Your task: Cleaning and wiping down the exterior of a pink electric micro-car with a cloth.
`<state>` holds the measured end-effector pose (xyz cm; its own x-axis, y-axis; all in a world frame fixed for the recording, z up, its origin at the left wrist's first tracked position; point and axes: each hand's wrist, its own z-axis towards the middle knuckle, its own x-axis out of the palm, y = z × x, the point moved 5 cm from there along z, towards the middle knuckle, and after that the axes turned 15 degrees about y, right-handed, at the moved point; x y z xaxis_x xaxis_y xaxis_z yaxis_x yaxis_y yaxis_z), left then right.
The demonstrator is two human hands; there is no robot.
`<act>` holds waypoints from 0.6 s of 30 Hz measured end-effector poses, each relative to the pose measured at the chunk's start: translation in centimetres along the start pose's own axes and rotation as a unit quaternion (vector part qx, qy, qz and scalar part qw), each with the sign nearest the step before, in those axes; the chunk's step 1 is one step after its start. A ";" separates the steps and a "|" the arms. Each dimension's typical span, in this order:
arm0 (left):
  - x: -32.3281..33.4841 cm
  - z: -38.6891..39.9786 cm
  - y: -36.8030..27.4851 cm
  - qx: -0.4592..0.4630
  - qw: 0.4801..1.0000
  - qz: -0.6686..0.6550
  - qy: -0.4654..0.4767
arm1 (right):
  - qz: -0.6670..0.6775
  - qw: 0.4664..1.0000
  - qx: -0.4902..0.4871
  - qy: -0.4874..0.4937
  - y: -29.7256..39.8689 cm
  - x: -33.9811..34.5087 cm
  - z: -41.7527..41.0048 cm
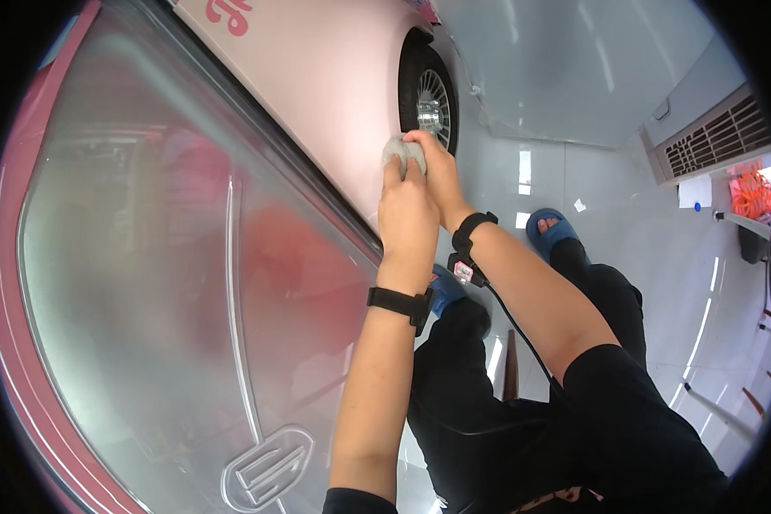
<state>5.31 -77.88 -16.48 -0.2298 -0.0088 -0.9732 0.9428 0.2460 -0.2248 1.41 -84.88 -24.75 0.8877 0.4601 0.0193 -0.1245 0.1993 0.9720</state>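
Note:
Both of my hands are out in front of me at the pale pink body panel (334, 83) of a vehicle-shaped unit. A light grey, fuzzy wad of cloth (395, 153) is between them. My left hand (410, 209) grips it from the near side, two fingers pressed into it. From the right, my right hand (442, 168) has its fingers curled onto the same cloth. Whether the cloth touches the pink panel, I cannot tell. Just beyond my fingers is a black tyre (414, 80) on a spoked chrome wheel (432, 106).
A large clear panel (135, 257) with a pink rim (13, 257) fills the left. Clear sheeting (565, 70) hangs at upper right, near a vent grille (713, 135). An orange coiled hose (755, 193) lies right. A black cable (520, 331) runs beside my right arm, above glossy floor tiles (617, 193).

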 end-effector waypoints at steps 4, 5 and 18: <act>-0.1 2.6 -0.5 0.039 0.998 0.031 -0.030 | 0.003 0.995 -0.032 -0.090 -0.2 -0.8 1.9; -0.2 3.5 -1.0 0.056 0.997 0.031 -0.047 | 0.002 0.996 -0.026 -0.090 -0.6 -1.1 3.0; -2.4 10.5 -3.2 0.105 0.979 -0.014 -0.177 | 0.012 1.000 -0.016 -0.024 -0.6 -5.4 12.7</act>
<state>5.33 -88.80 -13.97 -0.1934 -0.3561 -0.9142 0.9747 0.0371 -0.2206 2.37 -98.46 -22.47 0.9042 0.4236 0.0545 -0.1592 0.2160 0.9633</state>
